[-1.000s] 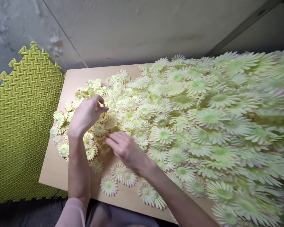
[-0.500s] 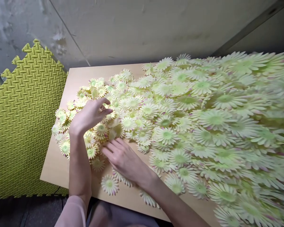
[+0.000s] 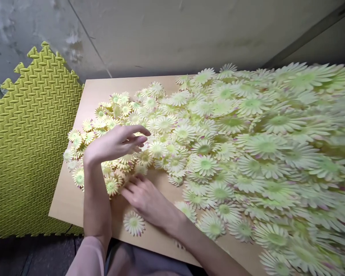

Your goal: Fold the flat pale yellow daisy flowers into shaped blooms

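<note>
Pale yellow-green artificial daisy heads [image 3: 204,165], some with pink petal tips, lie in a deep spread across a light wooden board [image 3: 66,203]. My left hand [image 3: 117,142] hovers over the left part of the pile, bent at the wrist. Its index finger and thumb reach rightward, apart, with nothing visible between them. Below it, my right hand [image 3: 143,197] is at the pile's lower edge with its fingers curled down against the flowers. Its fingertips are hidden, so what they grip cannot be made out. One loose daisy head [image 3: 133,223] lies flat just below the right hand.
A yellow-green foam puzzle mat [image 3: 31,153] leans at the left beside the board. A grey, stained wall [image 3: 172,38] rises behind it. The flowers run on to the right edge of the view, where they blur. Dark floor [image 3: 37,253] shows at lower left.
My left hand has moved a little to the right over the pile. My right hand has shifted slightly down and left. Some loose flowers beside the right hand no longer show.
</note>
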{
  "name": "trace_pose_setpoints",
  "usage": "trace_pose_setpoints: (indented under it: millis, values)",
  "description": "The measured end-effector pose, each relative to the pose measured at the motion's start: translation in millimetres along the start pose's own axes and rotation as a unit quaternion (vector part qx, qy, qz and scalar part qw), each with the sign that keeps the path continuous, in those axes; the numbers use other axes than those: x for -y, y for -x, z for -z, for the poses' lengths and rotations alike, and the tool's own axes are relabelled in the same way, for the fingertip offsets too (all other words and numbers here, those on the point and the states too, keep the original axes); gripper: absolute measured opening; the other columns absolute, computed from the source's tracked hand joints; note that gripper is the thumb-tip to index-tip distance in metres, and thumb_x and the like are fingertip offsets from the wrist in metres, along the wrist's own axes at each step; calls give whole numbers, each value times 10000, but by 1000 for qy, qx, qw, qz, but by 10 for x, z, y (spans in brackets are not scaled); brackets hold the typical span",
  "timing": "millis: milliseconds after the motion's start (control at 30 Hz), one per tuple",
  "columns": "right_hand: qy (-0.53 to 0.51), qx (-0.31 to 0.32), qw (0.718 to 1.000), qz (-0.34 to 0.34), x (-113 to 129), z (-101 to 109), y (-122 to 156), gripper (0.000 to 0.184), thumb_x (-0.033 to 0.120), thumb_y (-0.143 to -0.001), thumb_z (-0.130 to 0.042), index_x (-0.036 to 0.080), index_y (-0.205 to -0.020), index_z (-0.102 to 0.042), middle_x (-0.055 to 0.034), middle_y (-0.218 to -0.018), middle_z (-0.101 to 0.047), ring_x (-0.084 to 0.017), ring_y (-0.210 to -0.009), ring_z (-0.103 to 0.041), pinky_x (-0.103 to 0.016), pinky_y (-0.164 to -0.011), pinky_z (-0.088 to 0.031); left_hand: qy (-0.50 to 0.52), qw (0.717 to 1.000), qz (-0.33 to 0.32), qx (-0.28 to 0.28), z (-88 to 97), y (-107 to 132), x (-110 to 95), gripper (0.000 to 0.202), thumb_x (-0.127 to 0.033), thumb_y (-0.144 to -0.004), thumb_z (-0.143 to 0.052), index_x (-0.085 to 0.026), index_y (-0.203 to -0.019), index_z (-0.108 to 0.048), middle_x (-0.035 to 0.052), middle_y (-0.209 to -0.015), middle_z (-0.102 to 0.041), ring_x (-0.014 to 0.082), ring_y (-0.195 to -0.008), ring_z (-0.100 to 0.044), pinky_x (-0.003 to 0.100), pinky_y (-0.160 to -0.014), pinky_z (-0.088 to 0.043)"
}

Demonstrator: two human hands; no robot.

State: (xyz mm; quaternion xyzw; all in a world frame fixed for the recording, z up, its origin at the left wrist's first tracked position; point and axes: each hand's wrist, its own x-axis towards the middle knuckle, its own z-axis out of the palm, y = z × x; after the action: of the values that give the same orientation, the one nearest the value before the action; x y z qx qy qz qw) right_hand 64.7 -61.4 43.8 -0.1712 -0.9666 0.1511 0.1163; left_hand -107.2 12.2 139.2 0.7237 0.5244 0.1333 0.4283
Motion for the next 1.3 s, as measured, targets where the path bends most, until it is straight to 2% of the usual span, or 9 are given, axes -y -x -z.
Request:
trace_pose_setpoints:
  millis: [133, 233, 367, 533, 700, 967, 1033, 1167, 1300]
  values:
    - [6, -85, 990, -112, -172, 277, 82, 110, 217, -903, -626, 135, -862, -686, -78, -842, -724, -224, -815, -617, -397, -780, -469, 15, 1000, -4, 24, -20, 0, 38, 373, -230, -956, -415, -235, -1297, -566, 69, -1173, -730, 184, -1077, -682, 263, -793, -565]
    - [-87, -145, 985, -45, -220, 422, 61, 203, 331, -894, -660, 132, -870, -690, -57, -792, -716, -191, -752, -620, -341, -697, -469, 12, 999, -14, 34, -34, -2, 102, 425, -138, -908, -444, -245, -1305, -551, 67, -1249, -697, 196, -1153, -651, 259, -812, -561]
    - [-122, -187, 975, 8, -208, 401, -11, 122, 184, -931, -594, 123, -882, -688, -46, -767, -717, -159, -706, -628, -313, -671, -463, 34, 997, -9, 62, -31, 7, 144, 509, -115, -852, -512, -245, -1344, -507, 100, -1341, -640, 192, -1096, -685, 249, -770, -573]
    - [-70, -64, 994, 53, -82, 234, -109, 148, 71, -926, -543, 130, -943, -678, -48, -825, -711, -164, -731, -613, -311, -666, -468, 22, 1000, -7, 10, -39, -22, 134, 455, -187, -828, -600, -204, -1280, -553, 112, -1322, -647, 202, -1080, -693, 282, -846, -581]
    - [-10, 48, 996, 74, 54, 93, -236, 187, 72, -897, -560, 146, -1038, -658, -131, -1186, -644, -276, -1115, -561, -422, -925, -478, 18, 999, -1, -44, -26, -20, 143, 381, -234, -880, -544, -179, -1258, -559, 124, -1275, -662, 188, -1056, -693, 284, -886, -565]
    - [4, 6, 1000, 0, 83, -63, -363, 527, 72, -822, -569, 132, -1338, -484, -194, -1563, -306, -383, -1390, -321, -533, -1113, -354, -25, 996, 8, -84, 26, 40, 176, 353, -305, -904, -553, -187, -1236, -575, 101, -1160, -710, 197, -1049, -693, 282, -865, -562]
    - [10, 5, 1000, 9, 64, -63, -397, 514, 61, -803, -575, 131, -1307, -507, -182, -1552, -325, -384, -1390, -322, -544, -1141, -324, -28, 996, 13, -88, 34, 53, 168, 355, -328, -906, -558, -191, -1233, -577, 95, -1138, -718, 197, -1048, -694, 284, -867, -560]
    - [24, 29, 999, 38, -10, -16, -436, 332, 81, -829, -563, 106, -1157, -607, -173, -1365, -514, -362, -1271, -452, -519, -1081, -412, -22, 995, 20, -94, 42, 72, 144, 349, -347, -903, -569, -187, -1213, -585, 97, -1137, -720, 195, -1044, -694, 283, -870, -562]
    - [-1, 27, 999, 39, -69, 16, -406, 279, 105, -856, -566, 71, -1124, -640, -187, -1297, -577, -331, -1186, -529, -492, -1076, -446, -12, 994, 22, -105, 42, 77, 130, 350, -340, -901, -580, -179, -1212, -591, 103, -1185, -707, 190, -1056, -691, 279, -897, -562]
